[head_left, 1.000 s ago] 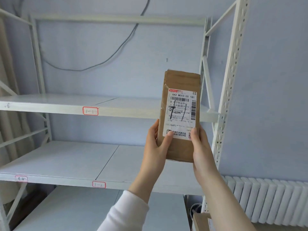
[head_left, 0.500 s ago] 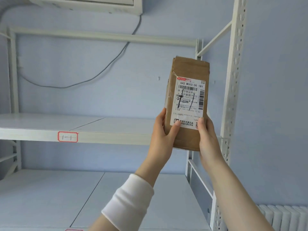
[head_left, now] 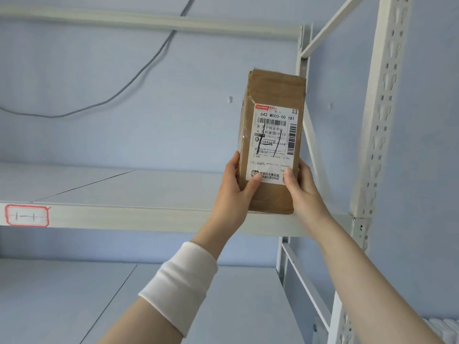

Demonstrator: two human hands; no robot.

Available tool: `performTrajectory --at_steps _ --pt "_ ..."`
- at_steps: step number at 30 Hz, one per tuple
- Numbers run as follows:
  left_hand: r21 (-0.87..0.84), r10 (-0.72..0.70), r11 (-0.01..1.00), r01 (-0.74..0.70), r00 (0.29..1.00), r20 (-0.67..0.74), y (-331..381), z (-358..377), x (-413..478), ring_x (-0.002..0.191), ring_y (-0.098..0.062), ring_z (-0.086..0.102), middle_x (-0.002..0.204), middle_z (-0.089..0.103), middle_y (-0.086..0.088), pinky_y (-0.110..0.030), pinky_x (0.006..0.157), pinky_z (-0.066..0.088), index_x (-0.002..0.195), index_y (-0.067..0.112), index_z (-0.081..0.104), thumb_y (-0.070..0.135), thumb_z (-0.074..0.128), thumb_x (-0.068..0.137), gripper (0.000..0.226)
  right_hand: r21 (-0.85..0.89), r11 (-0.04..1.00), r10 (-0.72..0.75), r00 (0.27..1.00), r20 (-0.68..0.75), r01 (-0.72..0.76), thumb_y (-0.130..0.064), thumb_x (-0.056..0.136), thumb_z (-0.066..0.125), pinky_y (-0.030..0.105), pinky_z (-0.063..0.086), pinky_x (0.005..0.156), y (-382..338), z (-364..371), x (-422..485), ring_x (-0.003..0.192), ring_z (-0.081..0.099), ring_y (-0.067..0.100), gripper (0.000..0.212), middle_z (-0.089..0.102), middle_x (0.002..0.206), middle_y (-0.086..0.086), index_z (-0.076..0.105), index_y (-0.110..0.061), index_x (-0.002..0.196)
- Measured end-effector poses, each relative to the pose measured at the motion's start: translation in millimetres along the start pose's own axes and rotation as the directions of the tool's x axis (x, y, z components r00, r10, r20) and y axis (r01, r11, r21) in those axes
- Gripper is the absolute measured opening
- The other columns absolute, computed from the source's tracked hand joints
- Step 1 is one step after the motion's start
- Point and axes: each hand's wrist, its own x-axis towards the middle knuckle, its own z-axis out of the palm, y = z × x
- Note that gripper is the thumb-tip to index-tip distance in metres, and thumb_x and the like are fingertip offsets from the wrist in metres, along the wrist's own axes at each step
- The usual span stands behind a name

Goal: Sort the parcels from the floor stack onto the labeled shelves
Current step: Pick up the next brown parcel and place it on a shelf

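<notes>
A brown parcel (head_left: 273,95) with a white shipping label stands upright at the right end of the upper shelf (head_left: 149,216), its lower edge level with the shelf's front lip. My left hand (head_left: 236,192) grips its lower left side, thumb on the label. My right hand (head_left: 301,192) grips its lower right side, thumb on the label too. A red-framed tag reading 1-1 (head_left: 26,216) is stuck on the shelf's front edge at the far left. Whether the parcel rests on the shelf or hovers just above it, I cannot tell.
The white rack upright (head_left: 380,120) with punched holes rises just right of the parcel. A diagonal brace (head_left: 311,145) runs behind the parcel. A lower shelf (head_left: 74,294) lies below. A grey cable (head_left: 124,88) hangs on the blue wall.
Both hands have carried the parcel up and toward the upper shelf's right end; the view has tilted upward, so the shelf and its 1-1 tag now sit lower in frame.
</notes>
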Motion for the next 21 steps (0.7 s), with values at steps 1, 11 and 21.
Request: performTrajectory --at_steps 1,11,21 --pt "0.019 -0.01 1.0 0.01 1.0 0.006 -7.1 0.9 6.2 0.129 -0.004 0.043 0.141 0.046 0.006 -0.022 0.106 0.038 0.147 0.015 0.022 0.016 0.053 0.093 0.062 -0.012 1.0 0.009 1.0 0.014 -0.009 -0.025 0.098 0.041 -0.003 0.042 0.077 4.7 -2.2 6.8 0.116 0.048 0.003 0.046 0.049 0.128 -0.013 0.028 -0.023 0.142" --pt "0.269 -0.154 0.956 0.119 0.982 0.113 -59.2 -6.5 64.4 0.12 -0.009 0.053 0.127 0.056 0.01 -0.031 0.104 0.043 0.139 0.018 0.036 0.018 0.062 0.088 0.057 -0.281 0.956 0.134 0.976 0.173 -0.081 -0.024 0.092 0.054 0.013 0.046 0.087 52.5 -26.2 64.7 0.081 0.061 -0.015 0.031 0.059 0.102 -0.025 0.048 -0.03 0.122" --pt "0.451 -0.259 0.879 0.153 0.948 0.184 -82.5 -19.8 128.3 0.111 -0.019 0.057 0.121 0.06 0.0 -0.041 0.095 0.049 0.123 0.012 0.048 0.017 0.075 0.076 0.054 -0.3 0.909 0.334 0.936 0.109 -0.289 -0.01 0.083 0.068 0.034 0.051 0.092 80.9 -26.2 117.3 0.107 0.063 0.019 0.052 0.064 0.123 0.004 0.047 -0.011 0.13"
